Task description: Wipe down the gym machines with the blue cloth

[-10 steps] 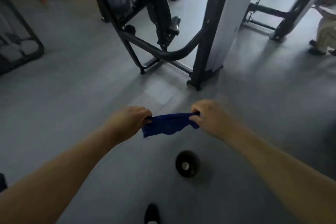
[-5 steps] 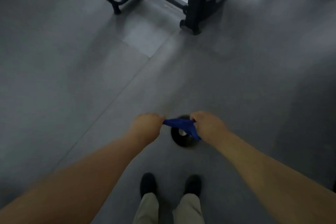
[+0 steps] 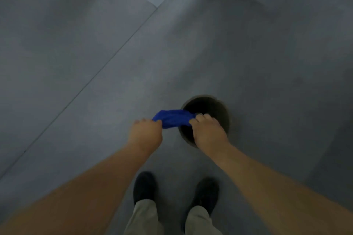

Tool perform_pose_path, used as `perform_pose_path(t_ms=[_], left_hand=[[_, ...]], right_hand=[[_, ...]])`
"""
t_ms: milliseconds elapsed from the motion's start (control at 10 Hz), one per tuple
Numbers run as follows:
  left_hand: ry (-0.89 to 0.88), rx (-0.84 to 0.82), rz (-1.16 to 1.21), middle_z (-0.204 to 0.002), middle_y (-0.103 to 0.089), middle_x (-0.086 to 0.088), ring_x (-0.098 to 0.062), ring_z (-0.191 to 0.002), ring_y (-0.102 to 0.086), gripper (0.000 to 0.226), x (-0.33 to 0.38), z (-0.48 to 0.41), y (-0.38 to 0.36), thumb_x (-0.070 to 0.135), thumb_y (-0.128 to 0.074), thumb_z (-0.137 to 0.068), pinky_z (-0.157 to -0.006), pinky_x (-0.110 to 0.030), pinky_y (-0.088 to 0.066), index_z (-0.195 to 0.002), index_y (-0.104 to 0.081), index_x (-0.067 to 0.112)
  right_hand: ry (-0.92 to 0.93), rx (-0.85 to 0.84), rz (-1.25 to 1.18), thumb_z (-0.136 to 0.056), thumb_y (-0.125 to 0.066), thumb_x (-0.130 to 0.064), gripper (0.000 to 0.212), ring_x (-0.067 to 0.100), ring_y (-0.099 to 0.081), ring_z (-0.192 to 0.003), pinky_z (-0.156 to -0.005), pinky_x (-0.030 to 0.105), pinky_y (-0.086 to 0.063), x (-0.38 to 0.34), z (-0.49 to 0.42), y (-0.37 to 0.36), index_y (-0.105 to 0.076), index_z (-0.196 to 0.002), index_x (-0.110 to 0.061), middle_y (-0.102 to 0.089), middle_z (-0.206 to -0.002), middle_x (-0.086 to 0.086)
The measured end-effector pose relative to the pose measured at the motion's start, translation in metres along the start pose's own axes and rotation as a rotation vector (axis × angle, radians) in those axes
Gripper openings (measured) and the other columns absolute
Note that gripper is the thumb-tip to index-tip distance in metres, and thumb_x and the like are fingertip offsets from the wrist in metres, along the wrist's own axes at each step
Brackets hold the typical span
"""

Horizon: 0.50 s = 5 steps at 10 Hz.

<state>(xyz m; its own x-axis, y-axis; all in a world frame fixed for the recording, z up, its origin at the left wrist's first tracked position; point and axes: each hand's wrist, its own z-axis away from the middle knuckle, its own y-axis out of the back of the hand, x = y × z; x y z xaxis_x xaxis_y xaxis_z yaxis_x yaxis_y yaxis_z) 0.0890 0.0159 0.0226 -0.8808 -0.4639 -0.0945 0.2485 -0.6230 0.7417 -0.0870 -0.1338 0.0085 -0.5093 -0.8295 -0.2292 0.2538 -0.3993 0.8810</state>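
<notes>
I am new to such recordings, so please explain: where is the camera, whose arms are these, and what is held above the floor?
There is no robot here. A person wears one wide-angle camera on the head; it looks down, so the arms are the person's own. The left hand and the right hand each grip one end of a bunched blue cloth, stretched between them. On the grey floor stands a dark round container, perhaps a bucket; the right hand hides part of it. At the bottom you see the person's two dark shoes and light trousers.
</notes>
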Motion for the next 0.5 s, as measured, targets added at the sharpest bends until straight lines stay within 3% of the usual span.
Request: perform_pose_path(t_ms=[100, 200, 400, 500], left_hand=[[-0.081, -0.117, 0.08, -0.147, -0.061, -0.006, -0.033, -0.124, -0.064, 0.057, 0.024, -0.014, -0.046, 0.023, -0.047, -0.101, -0.105, -0.044, -0.047, -0.158, -0.043, 0.03], [-0.115, -0.189, 0.154, -0.179, -0.025, -0.006, -0.035, -0.148, -0.047, 0.075, 0.045, -0.03, -0.063, 0.022, -0.046, -0.105, -0.12, -0.051, -0.038, -0.173, -0.016, 0.029], [-0.116, -0.056, 0.174, -0.176, -0.028, -0.006, -0.034, -0.138, -0.055, 0.06, 0.057, -0.038, -0.072, 0.024, -0.049, -0.102, -0.111, -0.047, -0.045, -0.161, -0.038, 0.02], [-0.114, -0.072, 0.195, -0.175, -0.031, -0.006, -0.034, -0.139, -0.053, 0.063, 0.053, -0.031, -0.059, 0.023, -0.048, -0.103, -0.113, -0.048, -0.044, -0.165, -0.033, 0.02]], right_hand=[[-0.031, -0.262, 0.001, -0.107, -0.05, -0.027, 0.037, 0.03, -0.052, -0.128, -0.11, 0.046, -0.044, 0.001, 0.0, -0.05, -0.057, -0.142, -0.021, -0.057, -0.138, 0.006], [-0.074, -0.325, -0.017, -0.109, -0.046, -0.026, 0.045, 0.029, -0.048, -0.136, -0.116, 0.048, -0.041, 0.003, -0.007, -0.074, -0.047, -0.155, -0.02, -0.055, -0.148, 0.006], [-0.039, -0.303, -0.087, -0.108, -0.054, -0.025, 0.064, 0.027, -0.044, -0.147, -0.123, 0.047, -0.036, -0.003, -0.029, -0.078, -0.031, -0.167, -0.021, -0.046, -0.164, 0.001], [-0.045, -0.329, -0.075, -0.107, -0.055, -0.025, 0.064, 0.029, -0.044, -0.147, -0.122, 0.049, -0.037, -0.004, -0.031, -0.065, -0.031, -0.166, -0.02, -0.046, -0.163, 0.003]])
